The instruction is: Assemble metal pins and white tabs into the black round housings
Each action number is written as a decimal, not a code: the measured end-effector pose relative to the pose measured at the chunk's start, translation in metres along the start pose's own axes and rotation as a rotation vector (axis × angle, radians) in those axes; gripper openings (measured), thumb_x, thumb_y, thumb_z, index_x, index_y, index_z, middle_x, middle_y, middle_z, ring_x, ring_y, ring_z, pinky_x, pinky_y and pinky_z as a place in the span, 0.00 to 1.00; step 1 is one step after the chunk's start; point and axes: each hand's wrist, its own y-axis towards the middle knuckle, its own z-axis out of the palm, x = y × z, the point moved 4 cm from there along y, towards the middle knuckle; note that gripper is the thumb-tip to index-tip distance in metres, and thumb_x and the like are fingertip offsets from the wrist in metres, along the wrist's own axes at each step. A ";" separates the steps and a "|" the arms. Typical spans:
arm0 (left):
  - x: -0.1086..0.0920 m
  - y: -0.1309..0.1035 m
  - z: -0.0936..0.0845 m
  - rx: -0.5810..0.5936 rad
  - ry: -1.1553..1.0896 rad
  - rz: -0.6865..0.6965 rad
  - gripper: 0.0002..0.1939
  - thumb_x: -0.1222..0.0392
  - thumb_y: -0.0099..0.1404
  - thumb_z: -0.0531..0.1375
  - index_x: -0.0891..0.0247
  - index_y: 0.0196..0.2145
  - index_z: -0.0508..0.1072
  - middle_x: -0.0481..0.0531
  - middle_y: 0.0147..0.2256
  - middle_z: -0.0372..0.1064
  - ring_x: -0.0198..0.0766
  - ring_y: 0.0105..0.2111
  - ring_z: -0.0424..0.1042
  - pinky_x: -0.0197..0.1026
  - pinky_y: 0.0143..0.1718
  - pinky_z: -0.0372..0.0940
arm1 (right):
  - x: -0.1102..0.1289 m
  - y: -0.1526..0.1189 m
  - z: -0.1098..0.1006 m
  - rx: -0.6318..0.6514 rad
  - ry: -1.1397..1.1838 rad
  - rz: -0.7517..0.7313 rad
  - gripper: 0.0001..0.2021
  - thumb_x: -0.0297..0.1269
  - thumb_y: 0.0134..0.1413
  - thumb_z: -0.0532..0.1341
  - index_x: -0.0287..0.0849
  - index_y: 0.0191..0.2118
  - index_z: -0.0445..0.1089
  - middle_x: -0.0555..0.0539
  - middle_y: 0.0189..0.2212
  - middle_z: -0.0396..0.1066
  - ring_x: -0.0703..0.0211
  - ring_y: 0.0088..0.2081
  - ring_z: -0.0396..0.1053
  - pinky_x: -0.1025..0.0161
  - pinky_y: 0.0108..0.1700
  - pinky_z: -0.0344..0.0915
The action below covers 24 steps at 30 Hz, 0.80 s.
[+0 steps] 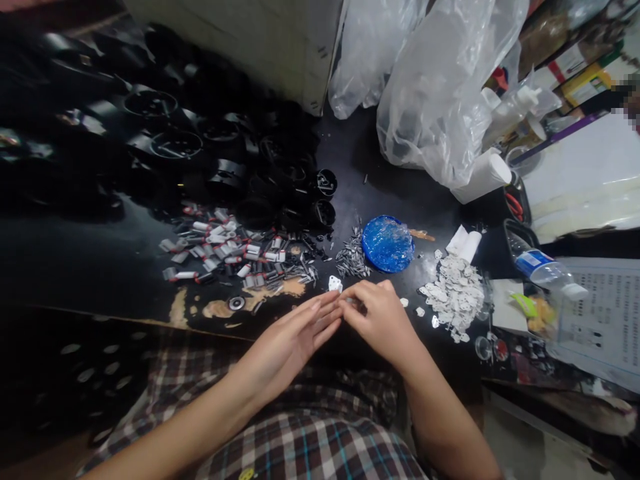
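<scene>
Blue dish: a shallow round dish, coated inside with a clear, glossy, gel-like substance; a flat brown stick lies just to its right.
Black cups: hollow, shiny black cups crowd the table well left of and beyond the dish; some contain small pale slivers.
White plate: a thin, flat plate with holes, nearer the wearer than the dish and slightly left, right at the fingertips.
Left hand: the left hand has its fingers stretched out, palm showing; whether they grip the plate I cannot tell.
Right hand: the right hand has curled fingers meeting the left fingertips; any grip is hidden.
Pins: slim grey pointed pins heap beside the dish's left edge.
Cylinders: grey, red-banded cylinders farther left.
White pieces: similar flat plates piled right of the dish.
Bags: crumpled clear plastic bags bulge behind the dish.
</scene>
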 end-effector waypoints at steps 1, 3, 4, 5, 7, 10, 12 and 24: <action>0.000 0.001 0.000 -0.003 -0.007 -0.004 0.14 0.59 0.69 0.57 0.63 0.49 0.77 0.56 0.54 0.74 0.44 0.56 0.70 0.44 0.60 0.63 | -0.001 -0.001 -0.001 -0.004 0.027 -0.002 0.04 0.32 0.61 0.59 0.45 0.38 0.72 0.53 0.35 0.76 0.62 0.38 0.71 0.60 0.44 0.52; 0.000 0.003 0.000 -0.011 -0.008 -0.009 0.14 0.59 0.70 0.56 0.63 0.49 0.77 0.56 0.54 0.74 0.44 0.57 0.69 0.44 0.60 0.63 | -0.008 0.001 -0.004 -0.077 -0.013 0.040 0.06 0.31 0.62 0.58 0.45 0.39 0.72 0.51 0.37 0.77 0.60 0.40 0.72 0.59 0.45 0.52; 0.000 0.002 0.000 -0.013 -0.002 -0.012 0.15 0.59 0.70 0.56 0.63 0.49 0.77 0.56 0.55 0.73 0.44 0.58 0.68 0.44 0.60 0.63 | -0.013 0.004 -0.005 -0.122 -0.051 0.069 0.06 0.31 0.63 0.58 0.45 0.39 0.72 0.51 0.38 0.77 0.58 0.41 0.72 0.58 0.46 0.51; 0.000 0.002 0.000 -0.015 0.005 -0.011 0.15 0.59 0.70 0.56 0.63 0.49 0.77 0.56 0.55 0.73 0.44 0.58 0.68 0.43 0.59 0.64 | -0.018 0.007 -0.005 -0.154 -0.091 0.094 0.06 0.31 0.63 0.58 0.45 0.40 0.72 0.50 0.38 0.77 0.57 0.42 0.72 0.58 0.46 0.51; -0.001 0.001 -0.001 -0.016 0.017 -0.003 0.15 0.58 0.70 0.56 0.62 0.50 0.77 0.55 0.56 0.72 0.44 0.59 0.67 0.43 0.59 0.64 | -0.025 0.012 -0.003 -0.166 -0.154 0.116 0.07 0.31 0.62 0.57 0.45 0.41 0.72 0.49 0.39 0.77 0.56 0.42 0.72 0.57 0.46 0.51; -0.002 -0.001 -0.002 -0.019 0.028 0.004 0.15 0.58 0.70 0.56 0.62 0.50 0.77 0.55 0.57 0.72 0.44 0.59 0.67 0.42 0.58 0.65 | -0.030 0.016 0.000 -0.128 -0.175 0.114 0.07 0.31 0.62 0.57 0.45 0.41 0.72 0.49 0.39 0.77 0.56 0.42 0.73 0.57 0.46 0.51; -0.002 -0.002 -0.003 -0.019 0.032 0.005 0.15 0.57 0.70 0.57 0.61 0.50 0.76 0.55 0.57 0.71 0.44 0.59 0.67 0.42 0.58 0.65 | -0.030 0.014 -0.001 -0.129 -0.153 0.111 0.06 0.31 0.62 0.58 0.45 0.41 0.72 0.50 0.39 0.77 0.57 0.42 0.73 0.57 0.46 0.51; -0.001 -0.003 -0.005 -0.030 0.045 0.004 0.15 0.59 0.70 0.56 0.62 0.51 0.76 0.55 0.57 0.71 0.45 0.59 0.67 0.44 0.59 0.64 | -0.021 0.022 0.002 -0.093 -0.336 0.124 0.06 0.33 0.62 0.57 0.42 0.34 0.70 0.48 0.32 0.75 0.57 0.35 0.71 0.56 0.42 0.48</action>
